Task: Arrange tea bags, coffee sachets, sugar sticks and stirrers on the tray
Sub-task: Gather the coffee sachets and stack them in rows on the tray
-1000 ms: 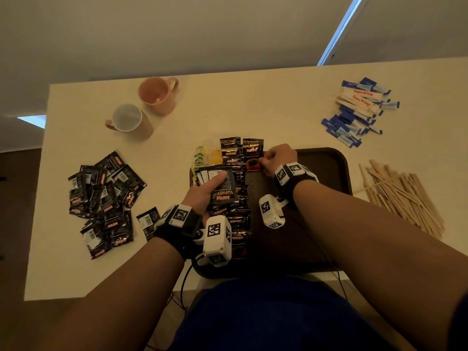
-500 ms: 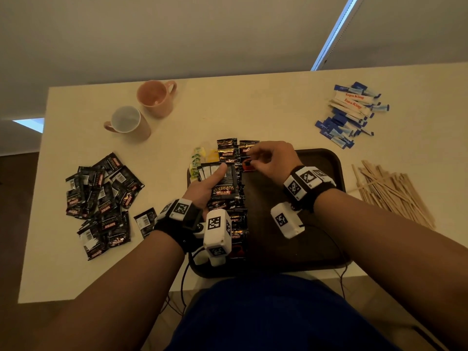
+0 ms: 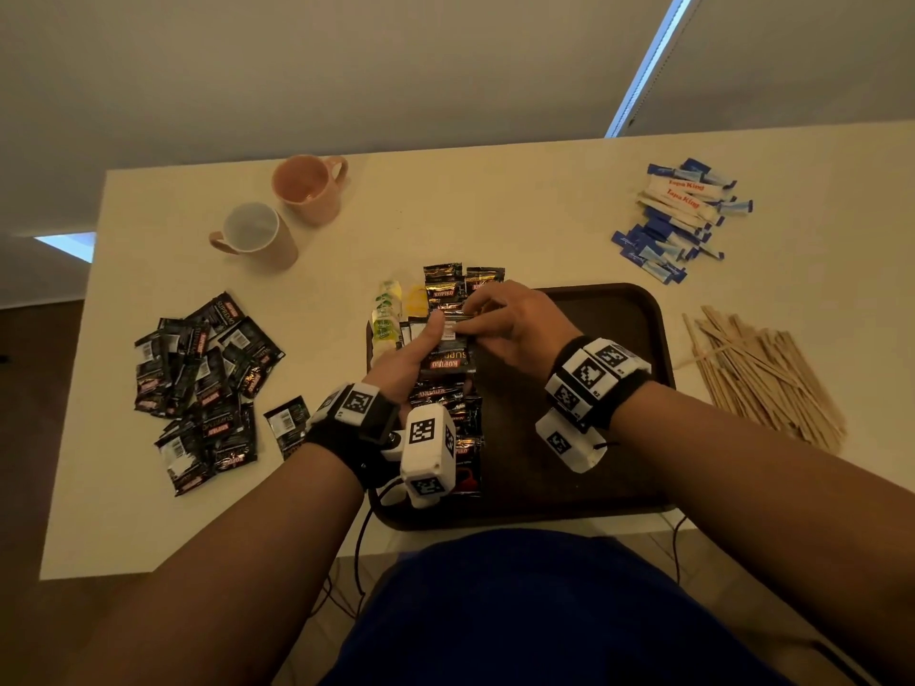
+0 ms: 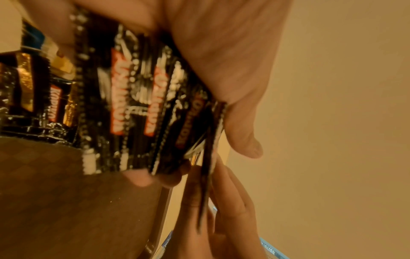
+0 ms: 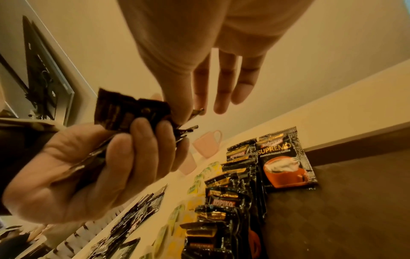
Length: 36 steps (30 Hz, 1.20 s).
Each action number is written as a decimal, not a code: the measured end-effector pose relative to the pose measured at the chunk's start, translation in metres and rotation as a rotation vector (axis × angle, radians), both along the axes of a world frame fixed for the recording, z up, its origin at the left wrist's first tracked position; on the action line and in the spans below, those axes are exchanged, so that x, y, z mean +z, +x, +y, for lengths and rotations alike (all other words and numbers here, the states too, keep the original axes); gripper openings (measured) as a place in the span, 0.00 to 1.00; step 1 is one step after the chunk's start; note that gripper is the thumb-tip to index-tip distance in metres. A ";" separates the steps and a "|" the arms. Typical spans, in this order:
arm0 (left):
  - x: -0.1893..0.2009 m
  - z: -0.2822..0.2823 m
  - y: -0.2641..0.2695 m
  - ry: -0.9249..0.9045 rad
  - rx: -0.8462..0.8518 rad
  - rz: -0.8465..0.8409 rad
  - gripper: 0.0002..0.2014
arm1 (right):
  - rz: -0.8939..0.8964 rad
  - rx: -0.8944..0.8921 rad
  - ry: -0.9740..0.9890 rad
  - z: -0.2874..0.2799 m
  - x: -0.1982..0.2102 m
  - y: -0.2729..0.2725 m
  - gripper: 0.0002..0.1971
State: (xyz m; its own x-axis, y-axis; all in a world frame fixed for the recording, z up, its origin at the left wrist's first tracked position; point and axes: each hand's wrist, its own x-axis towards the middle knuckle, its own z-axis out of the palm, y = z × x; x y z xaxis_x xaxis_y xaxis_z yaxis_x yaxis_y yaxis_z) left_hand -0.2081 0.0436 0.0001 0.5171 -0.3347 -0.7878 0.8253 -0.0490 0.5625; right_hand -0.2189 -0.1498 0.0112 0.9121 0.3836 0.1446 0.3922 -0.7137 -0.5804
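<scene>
While the left hand (image 3: 403, 356) clamps a fanned stack of coffee sachets (image 3: 445, 351) above the tray (image 3: 619, 309), the right hand (image 3: 515, 321) pinches the top sachet's edge. Pulling it could drag neighbouring sachets loose, since the slick packets overlap under the thumb.

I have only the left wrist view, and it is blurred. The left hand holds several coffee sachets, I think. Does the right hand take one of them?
Observer: It seems so. In the head view the right hand pinches the far edge of the stack of sachets that the left hand grips.
Operator: Are sachets lying on the tray?
Observer: Yes, a row of sachets lies overlapping along the left part of the tray.
Operator: And the stirrers?
Observer: The stirrers lie on the table, right of the tray, not on it.
</scene>
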 end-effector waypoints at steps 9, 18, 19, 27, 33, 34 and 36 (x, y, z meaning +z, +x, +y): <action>-0.004 0.001 0.006 -0.076 0.189 0.057 0.27 | 0.308 -0.510 0.094 -0.037 -0.006 0.006 0.08; -0.016 0.008 0.009 -0.061 0.179 0.096 0.27 | 0.780 -0.784 0.151 -0.035 -0.043 0.022 0.08; -0.017 0.009 0.009 -0.055 0.170 0.094 0.29 | 0.801 -0.786 0.147 -0.034 -0.046 0.024 0.07; -0.015 0.014 0.008 -0.058 0.200 0.103 0.36 | 0.840 -0.823 0.107 -0.023 -0.057 0.039 0.10; -0.017 0.016 0.010 -0.046 0.228 0.056 0.29 | 0.829 -0.817 0.059 -0.018 -0.057 0.042 0.08; -0.016 0.016 0.011 -0.060 0.244 0.058 0.25 | 0.829 -0.817 0.053 -0.018 -0.058 0.042 0.08; -0.013 0.017 0.012 -0.096 0.271 0.080 0.20 | 0.823 -0.828 0.052 -0.017 -0.058 0.043 0.08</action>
State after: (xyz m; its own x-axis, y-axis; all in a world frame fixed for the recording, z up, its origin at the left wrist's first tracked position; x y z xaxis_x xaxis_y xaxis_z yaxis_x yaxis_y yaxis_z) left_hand -0.1961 0.0604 -0.0131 0.5351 -0.2677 -0.8012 0.8430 0.2299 0.4862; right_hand -0.1761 -0.1672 -0.0472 0.7068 -0.3609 -0.6084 -0.6896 -0.5433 -0.4789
